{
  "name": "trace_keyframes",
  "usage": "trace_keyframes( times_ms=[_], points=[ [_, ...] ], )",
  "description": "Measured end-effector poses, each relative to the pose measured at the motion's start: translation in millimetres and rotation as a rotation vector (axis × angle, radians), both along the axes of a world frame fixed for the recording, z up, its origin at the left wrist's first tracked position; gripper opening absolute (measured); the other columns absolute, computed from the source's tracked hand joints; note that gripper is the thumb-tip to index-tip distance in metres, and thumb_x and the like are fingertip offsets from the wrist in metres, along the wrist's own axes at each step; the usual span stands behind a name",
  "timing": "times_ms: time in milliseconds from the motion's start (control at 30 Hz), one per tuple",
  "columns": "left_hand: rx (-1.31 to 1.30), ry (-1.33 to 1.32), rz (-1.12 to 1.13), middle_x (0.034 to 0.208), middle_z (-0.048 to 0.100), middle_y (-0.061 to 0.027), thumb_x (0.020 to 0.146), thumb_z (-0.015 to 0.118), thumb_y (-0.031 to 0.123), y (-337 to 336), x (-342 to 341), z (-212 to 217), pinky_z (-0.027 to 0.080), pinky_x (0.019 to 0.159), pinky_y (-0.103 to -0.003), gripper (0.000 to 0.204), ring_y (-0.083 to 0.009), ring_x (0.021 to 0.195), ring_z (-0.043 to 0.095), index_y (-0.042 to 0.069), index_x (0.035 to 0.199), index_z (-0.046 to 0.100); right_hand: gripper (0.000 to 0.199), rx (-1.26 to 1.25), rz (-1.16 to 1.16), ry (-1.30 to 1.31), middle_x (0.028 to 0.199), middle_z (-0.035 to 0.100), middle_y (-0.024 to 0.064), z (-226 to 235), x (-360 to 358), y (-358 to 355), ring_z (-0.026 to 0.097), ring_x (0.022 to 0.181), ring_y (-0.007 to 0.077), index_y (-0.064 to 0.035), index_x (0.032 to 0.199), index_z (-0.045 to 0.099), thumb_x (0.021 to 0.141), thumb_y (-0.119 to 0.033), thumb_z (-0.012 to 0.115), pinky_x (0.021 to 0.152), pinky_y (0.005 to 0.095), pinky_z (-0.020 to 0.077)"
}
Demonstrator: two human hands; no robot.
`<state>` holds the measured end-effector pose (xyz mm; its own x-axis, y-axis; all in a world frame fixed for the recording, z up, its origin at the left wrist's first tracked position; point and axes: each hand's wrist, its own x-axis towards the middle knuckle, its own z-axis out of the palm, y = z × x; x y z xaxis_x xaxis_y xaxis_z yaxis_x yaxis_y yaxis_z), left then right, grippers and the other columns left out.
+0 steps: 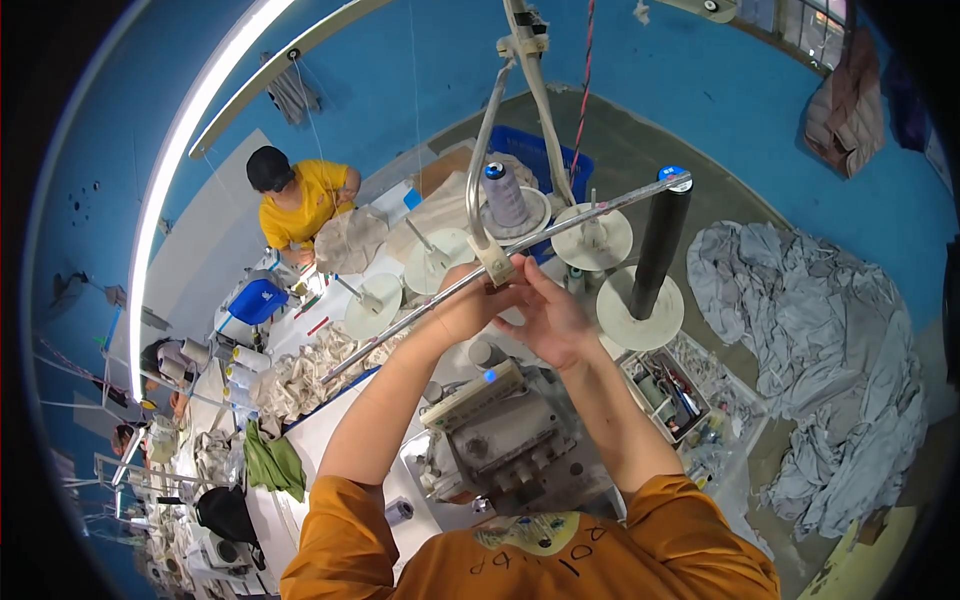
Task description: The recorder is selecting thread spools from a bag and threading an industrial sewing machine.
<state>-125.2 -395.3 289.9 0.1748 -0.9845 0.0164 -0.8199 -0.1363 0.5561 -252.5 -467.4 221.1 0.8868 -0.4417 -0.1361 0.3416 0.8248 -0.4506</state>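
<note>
A: What is being seen at the largest scale?

B: A heap of grey fabric is lying on the floor at about three o'clock. A white work table is running away toward eight o'clock, and a sewing machine is being viewed from above near the centre, just below the raised arms.

A: And above the machine?

B: A metal thread-stand bar is stretching from nine o'clock up toward two o'clock, with round cone plates under it. A black spool is standing at the two o'clock end, and a lavender thread cone is seated near twelve o'clock.

A: What is being held?

B: The left hand is being raised to the bar and is wrapped around it at the white bracket, which is fixed where the bar meets the upright pole. The right hand is being held just beside it, at four o'clock from the bracket, its fingers extended toward the bracket; whether anything is being pinched there cannot be told.

A: Anything else?

B: A person in a yellow shirt is being seen at ten o'clock, bent over pale cloth. A green cloth is lying on the table at eight o'clock.
</note>
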Motion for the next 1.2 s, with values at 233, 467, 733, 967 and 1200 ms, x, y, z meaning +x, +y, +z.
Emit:
trace_keyframes(
  times_ms=[233,467,733,967,1200],
  points=[
    [-0.033,0.609,0.072,0.086,0.066,-0.0010,0.089,0.066,0.017,11,14,4,0.046,0.070,-0.025,0.019,-0.0080,0.081,0.058,0.003,0.101,0.069,0.037,-0.027,-0.097,0.075,0.123,0.054,-0.0049,4,-5,1,0.045,0.116,0.0120,-0.0211,0.118,0.058,0.090,-0.044,0.063,0.097,0.0399,0.0330],
    [0.027,0.609,0.130,0.068,0.057,0.0051,0.084,0.070,0.036,26,20,26,0.031,0.053,-0.022,0.032,-0.0049,0.059,0.042,0.006,0.095,0.071,0.042,-0.193,-0.253,0.159,0.125,0.057,-0.0047,9,-7,-1,0.044,0.118,0.0117,-0.0134,0.122,0.060,0.091,-0.041,0.062,0.096,0.0344,0.0306],
    [0.127,0.506,0.211,0.075,0.063,0.0025,0.085,0.072,0.032,31,23,51,0.040,0.056,-0.020,0.031,-0.0033,0.064,0.049,0.002,0.091,0.072,0.038,-0.322,-0.351,0.210,0.121,0.059,-0.0050,10,-9,-11,0.048,0.110,0.0085,-0.0128,0.121,0.061,0.094,-0.040,0.057,0.093,0.0291,0.0310],
    [-0.285,0.240,0.053,0.068,0.053,0.0004,0.085,0.069,0.012,31,34,46,0.038,0.053,-0.026,0.010,-0.0082,0.059,0.045,0.003,0.089,0.072,0.046,-1.512,-0.977,0.581,0.120,0.058,0.0136,32,-9,4,0.054,0.110,0.0253,-0.0005,0.122,0.055,0.086,-0.027,0.067,0.083,0.0339,0.0466],
    [-0.484,-0.326,-0.125,0.074,0.057,-0.0092,0.081,0.068,0.013,23,17,70,0.045,0.058,-0.037,0.005,-0.0291,0.067,0.058,0.009,0.082,0.070,0.032,-1.004,-0.418,0.021,0.088,0.065,0.0062,52,4,6,0.058,0.071,0.0102,0.0007,0.121,0.053,0.095,-0.016,0.058,0.065,0.0259,0.0483]
  ],
)
